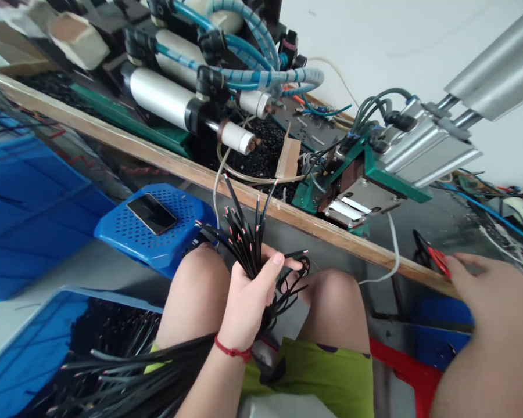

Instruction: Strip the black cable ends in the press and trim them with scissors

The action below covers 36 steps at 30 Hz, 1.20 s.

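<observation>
On the left, a blue tub (41,348) holds a pile of black wires, and near it a phone (151,213) lies on a blue stool (113,225). Next, the left hand (253,293) is closed around a bunch of wires (249,247) between the knees, with the tips poking up by the wood edge (320,225) of the table. Farther right, past the machine (361,194), the right hand (483,278) touches a red thing (439,259) at that edge, but I cannot tell if it grips it.
</observation>
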Tool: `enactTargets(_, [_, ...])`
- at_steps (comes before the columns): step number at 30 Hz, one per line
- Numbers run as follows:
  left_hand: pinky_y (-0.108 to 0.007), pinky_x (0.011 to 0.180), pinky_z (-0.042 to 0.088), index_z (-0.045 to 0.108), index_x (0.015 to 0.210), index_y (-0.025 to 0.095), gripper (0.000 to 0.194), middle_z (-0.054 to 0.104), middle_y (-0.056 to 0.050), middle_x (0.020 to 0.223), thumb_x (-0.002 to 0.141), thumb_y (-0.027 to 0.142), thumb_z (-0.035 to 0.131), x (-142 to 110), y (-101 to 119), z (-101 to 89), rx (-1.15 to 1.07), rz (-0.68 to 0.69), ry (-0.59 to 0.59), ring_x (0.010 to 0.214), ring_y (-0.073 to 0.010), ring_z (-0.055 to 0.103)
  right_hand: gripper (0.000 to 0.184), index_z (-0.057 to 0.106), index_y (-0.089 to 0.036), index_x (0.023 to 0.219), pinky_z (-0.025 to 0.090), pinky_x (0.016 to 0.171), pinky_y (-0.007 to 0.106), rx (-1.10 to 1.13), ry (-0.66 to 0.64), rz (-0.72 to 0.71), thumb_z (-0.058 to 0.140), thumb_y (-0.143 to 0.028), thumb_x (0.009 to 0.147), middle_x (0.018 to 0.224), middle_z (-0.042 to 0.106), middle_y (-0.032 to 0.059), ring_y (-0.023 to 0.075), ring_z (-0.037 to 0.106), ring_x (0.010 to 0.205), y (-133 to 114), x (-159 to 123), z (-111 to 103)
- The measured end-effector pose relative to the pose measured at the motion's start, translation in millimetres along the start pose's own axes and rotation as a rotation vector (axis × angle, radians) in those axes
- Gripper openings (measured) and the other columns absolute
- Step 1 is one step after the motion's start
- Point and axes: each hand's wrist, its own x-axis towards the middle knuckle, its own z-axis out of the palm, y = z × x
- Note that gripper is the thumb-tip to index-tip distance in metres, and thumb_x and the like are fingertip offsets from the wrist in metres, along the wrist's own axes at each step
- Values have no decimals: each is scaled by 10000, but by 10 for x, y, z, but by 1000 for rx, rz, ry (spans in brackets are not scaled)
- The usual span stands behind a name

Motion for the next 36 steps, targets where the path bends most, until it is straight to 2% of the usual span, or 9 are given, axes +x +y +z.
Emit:
enactTargets(3, [-218, 456, 259, 716, 985, 214, 313, 569, 63, 548, 1074, 497, 816, 2, -19, 14, 20, 13, -16, 468, -89, 330, 151, 879, -180, 715, 450, 714, 503, 327, 162, 25, 893, -90, 835, 711, 779, 178, 357, 777, 798, -604, -721, -184])
enactTargets(7, [-216, 436, 251, 689, 935, 211, 341, 656, 31, 672, 1060, 498, 823, 9, -45, 53, 82, 1, -19, 471, -71, 345, 226, 954, -315, 1135, 631, 844, 432, 1138, -612, -221, 749, -398, 1090, 1120, 888, 121, 308, 814, 988, -1609, -1740, -368])
enactTargets(10, [-214, 438, 293, 651, 815, 210, 416, 476, 82, 605, 982, 486, 913, 9, -40, 88, 132, 26, 31, 490, -76, 310, 251, 958, -294, 1044, 647, 838, 355, 1443, -742, -79, 748, -417, 1106, 1059, 826, 101, 255, 773, 994, -2053, -2084, -325])
enactTargets(13, [-231, 456, 361, 662, 749, 209, 444, 436, 77, 570, 937, 488, 951, 26, 5, 125, 232, 55, 23, 498, -95, 336, 236, 941, -284, 911, 630, 815, 300, 1585, -678, 119, 810, -393, 1074, 994, 727, 67, 220, 721, 992, -2152, -2112, -235])
enactTargets(16, [-256, 483, 449, 766, 789, 199, 356, 532, 44, 560, 923, 471, 955, 89, 80, 150, 331, 29, -89, 492, -125, 434, 316, 882, -256, 848, 505, 529, 253, 1673, -651, 267, 822, -471, 1072, 971, 639, 35, 154, 644, 761, -2163, -2016, -185])
enactTargets(20, [-322, 608, 625, 869, 904, 207, 235, 765, -48, 726, 976, 429, 897, 192, 163, 91, 451, -15, -192, 641, -234, 714, 459, 727, -230, 787, 404, 456, 292, 1647, -567, 253, 718, -534, 1131, 852, 616, 8, 121, 498, 560, -2267, -1885, -162])
enactTargets(26, [-400, 803, 738, 878, 1090, 267, 199, 811, -57, 842, 958, 409, 927, 214, -5, 18, 452, -7, -7, 1061, -374, 838, 436, 729, -237, 797, 522, 627, 284, 1510, -377, 157, 624, -419, 1178, 746, 682, 3, 169, 682, 684, -2390, -1749, -144])
enactTargets(31, [-489, 1216, 643, 820, 1252, 280, 260, 868, -67, 1262, 1001, 331, 864, 162, -226, 265, 321, 6, 232, 1324, -348, 802, 388, 780, -229, 773, 491, 597, 254, 1493, -390, 76, 638, -277, 1131, 734, 741, 3, 149, 689, 663, -2411, -1646, -121])
enactTargets(36, [-443, 890, 737, 739, 930, 276, 129, 769, -34, 913, 1014, 307, 832, 240, -181, 415, 317, 13, 93, 918, -290, 787, 405, 759, -219, 729, 476, 572, 264, 1500, -360, 67, 671, -270, 1121, 659, 693, -5, 141, 639, 586, -2357, -1599, -11])
